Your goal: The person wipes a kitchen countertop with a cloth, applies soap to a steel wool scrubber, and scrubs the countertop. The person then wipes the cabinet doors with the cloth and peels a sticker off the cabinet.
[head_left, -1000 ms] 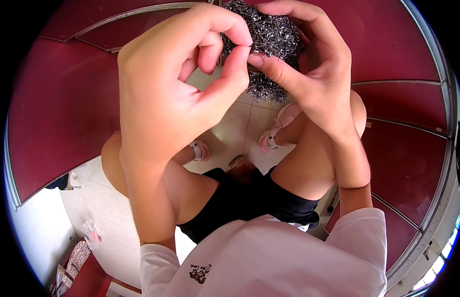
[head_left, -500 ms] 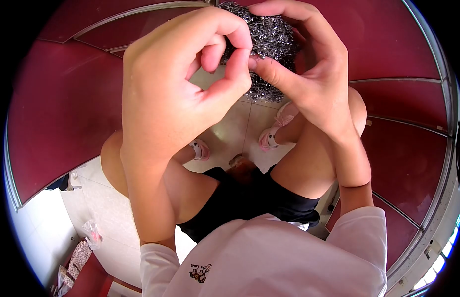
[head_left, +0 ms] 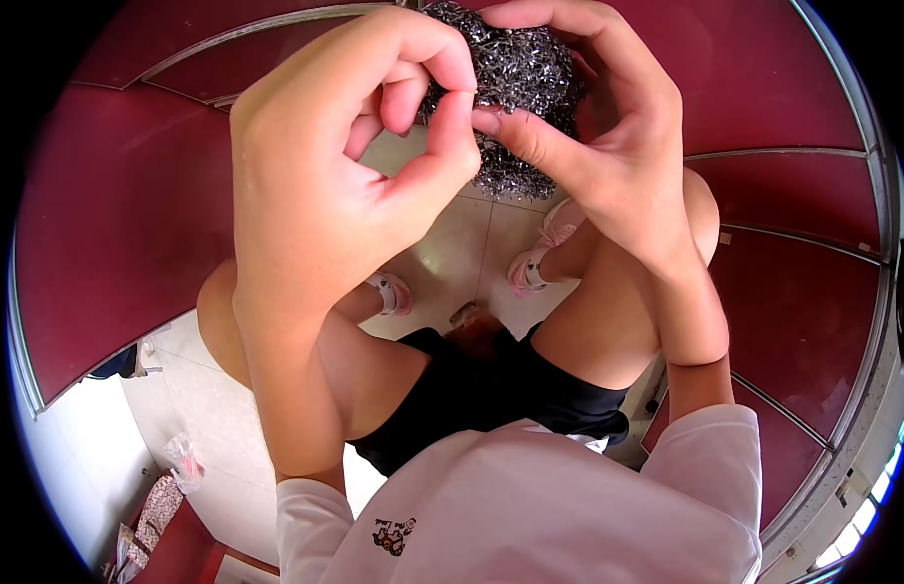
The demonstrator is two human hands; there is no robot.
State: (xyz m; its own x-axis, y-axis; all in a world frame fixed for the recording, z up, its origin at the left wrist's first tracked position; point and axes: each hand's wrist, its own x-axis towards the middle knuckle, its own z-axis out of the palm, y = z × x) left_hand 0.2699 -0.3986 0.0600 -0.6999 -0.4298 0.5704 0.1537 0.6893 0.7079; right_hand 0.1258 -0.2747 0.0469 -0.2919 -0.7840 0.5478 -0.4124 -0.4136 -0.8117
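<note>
A shiny, tangled steel wool scourer [head_left: 525, 73] is held up in front of me at the top of the view. My right hand [head_left: 608, 136] grips it from the right, with the fingers over its far side and the thumb pressed on its near face. At its left edge, my left hand [head_left: 325, 165] is closed in a pinch, thumb and index fingertips together beside my right thumb tip. Any strand between those tips is too fine to make out. The curled other fingers of my left hand lie close to the scourer's side.
Dark red panels [head_left: 131, 224] with metal edging stand on both sides and ahead. My bare legs and pink shoes [head_left: 398, 292] are below, over a pale tiled floor [head_left: 452, 253]. A clear plastic bag [head_left: 184, 462] and a patterned cloth item [head_left: 152, 516] lie at lower left.
My left hand has shifted a little to the left, its pinch still closed. The scourer and my right thumb have moved slightly left too.
</note>
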